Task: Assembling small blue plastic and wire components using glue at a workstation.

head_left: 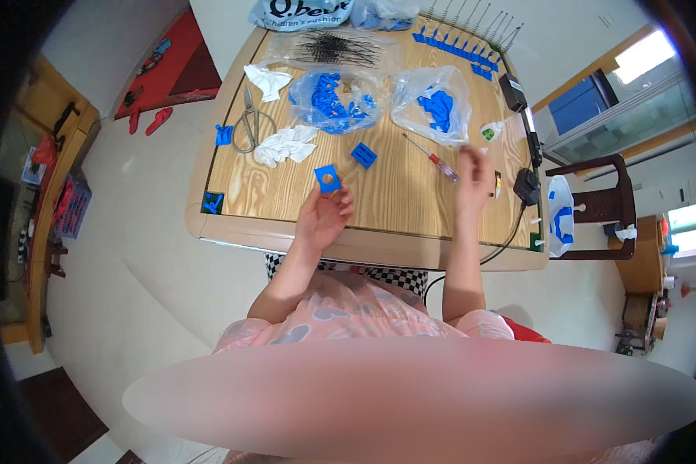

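Between the fingertips of my left hand [325, 216] is a flat blue plastic piece [335, 186] with a round hole in it. A second blue piece with slots [363, 155] lies on the wooden table just beyond. My right hand [474, 182] hovers over the table's right side, its fingers smeared by motion, so I cannot tell whether they hold anything. Beside it lies a screwdriver [444, 167] with a red and clear handle. Farther off are a clear bag of small blue parts [334, 102] and another bag with blue pieces [437, 110].
Scissors [247, 127] and crumpled white cloths [286, 145] lie at the left. Black wire-like pieces [336, 48] sit in a bag at the back. Blue holders with upright springy rods [456, 50] line the far right. A black power adapter [527, 187] trails its cable over the right edge.
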Demonstrator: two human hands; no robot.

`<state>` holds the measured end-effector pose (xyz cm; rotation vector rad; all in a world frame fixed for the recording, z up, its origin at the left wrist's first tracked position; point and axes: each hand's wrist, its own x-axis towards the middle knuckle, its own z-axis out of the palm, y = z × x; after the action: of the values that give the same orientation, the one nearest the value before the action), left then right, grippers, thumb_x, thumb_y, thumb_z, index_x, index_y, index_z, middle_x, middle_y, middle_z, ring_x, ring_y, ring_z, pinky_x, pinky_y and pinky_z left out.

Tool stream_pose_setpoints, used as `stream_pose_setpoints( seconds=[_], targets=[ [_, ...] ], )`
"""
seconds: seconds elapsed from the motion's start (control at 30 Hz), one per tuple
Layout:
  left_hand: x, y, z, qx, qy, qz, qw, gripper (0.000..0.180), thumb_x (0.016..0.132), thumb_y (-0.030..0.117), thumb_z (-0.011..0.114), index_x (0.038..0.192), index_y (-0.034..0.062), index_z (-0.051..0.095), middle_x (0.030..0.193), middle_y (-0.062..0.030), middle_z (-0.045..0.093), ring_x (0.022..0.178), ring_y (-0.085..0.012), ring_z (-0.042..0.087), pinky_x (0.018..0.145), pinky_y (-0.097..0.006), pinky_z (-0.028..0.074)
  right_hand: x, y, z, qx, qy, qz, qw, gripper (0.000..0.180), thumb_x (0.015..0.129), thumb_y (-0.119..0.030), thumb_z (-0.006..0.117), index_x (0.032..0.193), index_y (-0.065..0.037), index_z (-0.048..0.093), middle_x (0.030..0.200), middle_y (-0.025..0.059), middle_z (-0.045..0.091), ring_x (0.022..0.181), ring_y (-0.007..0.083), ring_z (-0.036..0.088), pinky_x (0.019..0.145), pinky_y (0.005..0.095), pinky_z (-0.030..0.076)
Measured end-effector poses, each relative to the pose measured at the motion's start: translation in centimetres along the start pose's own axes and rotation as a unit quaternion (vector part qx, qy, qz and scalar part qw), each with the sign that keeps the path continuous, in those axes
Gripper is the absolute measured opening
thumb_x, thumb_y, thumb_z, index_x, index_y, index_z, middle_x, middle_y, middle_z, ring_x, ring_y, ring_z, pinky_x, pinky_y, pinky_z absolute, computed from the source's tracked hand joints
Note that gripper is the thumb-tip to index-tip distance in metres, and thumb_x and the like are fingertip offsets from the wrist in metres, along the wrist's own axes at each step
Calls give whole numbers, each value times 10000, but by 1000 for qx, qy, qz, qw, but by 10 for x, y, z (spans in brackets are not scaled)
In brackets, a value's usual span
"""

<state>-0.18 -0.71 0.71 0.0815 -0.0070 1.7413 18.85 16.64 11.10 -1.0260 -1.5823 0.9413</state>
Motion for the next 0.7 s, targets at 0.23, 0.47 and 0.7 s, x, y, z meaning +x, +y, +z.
stream_pose_setpoints(
  seconds=[0.23,0.47,0.7],
  targets=[
    [-2,-25,32,-25,-66,-58,996,444,949,411,508,1180,33,539,1000,-59,595,857,-166,476,688,-267,391,-55,19,67,458,-478,359,658,319,972,-173,484,1239,-5,532,901,31,624,817,126,628,701,291,533],
    [-10,-48,55,-20,-31,-99,994,482,941,469,501,1167,46,537,958,-39,529,839,-164,425,669,-258,371,-60,45,73,500,-516,378,584,341,990,-265,421,1163,12,520,743,-22,505,523,44,465,440,257,510],
    [-8,-57,58,-58,-12,-113,992,482,942,453,512,1162,25,531,938,-37,523,832,-155,405,659,-253,376,-73,55,74,533,-418,503,536,364,966,-280,447,1190,-2,516,623,-56,401,393,12,253,332,168,307]
  ],
)
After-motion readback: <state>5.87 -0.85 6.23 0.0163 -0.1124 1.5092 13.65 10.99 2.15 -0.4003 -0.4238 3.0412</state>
